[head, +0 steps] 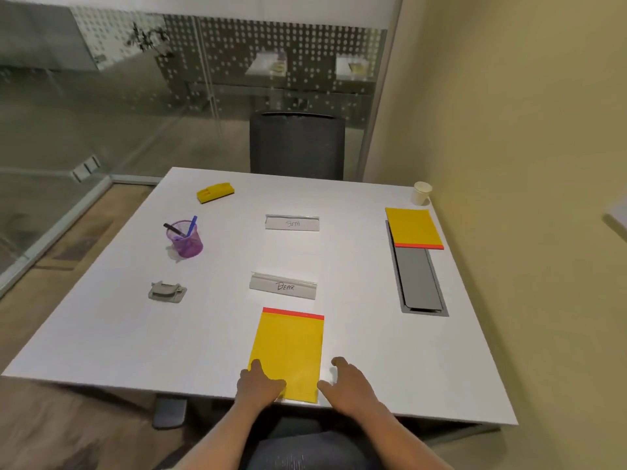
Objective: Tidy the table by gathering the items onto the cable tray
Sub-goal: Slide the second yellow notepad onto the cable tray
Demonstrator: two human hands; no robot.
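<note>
A yellow notepad with a red top strip lies at the table's near edge. My left hand rests on its lower left corner, fingers apart. Just right of the pad, my right hand lies on the table, holding nothing. The grey cable tray is set into the table at the right. A second yellow notepad covers its far end. Two white name plates, "BEAR" and "BETA", stand mid-table.
A purple mesh pen cup with pens, a yellow board eraser and a grey stapler-like tool sit on the left half. A paper cup stands at the far right corner. A dark chair faces me.
</note>
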